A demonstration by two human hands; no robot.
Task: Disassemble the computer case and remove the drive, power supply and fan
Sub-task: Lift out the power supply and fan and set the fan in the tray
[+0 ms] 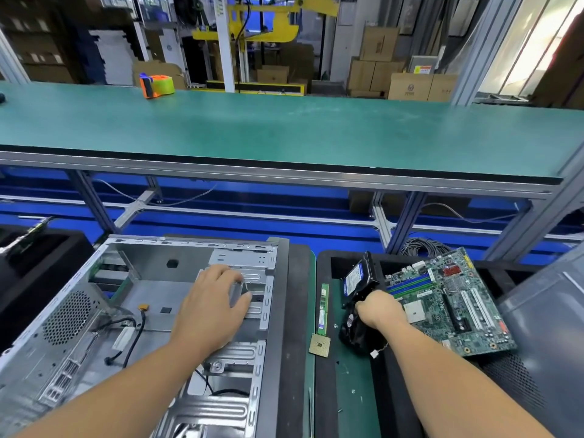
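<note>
Rightward, the person's right hand (377,311) is curled around the hard drive (358,278), holding it on edge, label up, over the black tray (325,263) beside the case. Just below the drive lies a black fan (352,328), its lead and white plug trailing toward the near edge; whether the same fingers also touch the fan cannot be told. Behind the hand a green motherboard (448,301) rests tilted across the tray. A memory stick (323,306) and a processor chip (319,344) lie on the green mat strip (354,390) to the left of the fan.

The left hand (211,298) reaches into the open computer case (158,311), which lies on its side. Its fingers rest bent over the metal drive cage (252,286) near the front panel; they appear to steady or press the bracket rather than clamp it.

Judged from this layout, the drive is already out and is being set down, and the fan seems removed as well. No power supply can be made out with certainty in the case. The next move probably calls for releasing the drive onto the tray without knocking the motherboard, then freeing the loose black cables (126,333) remaining inside the chassis.
</note>
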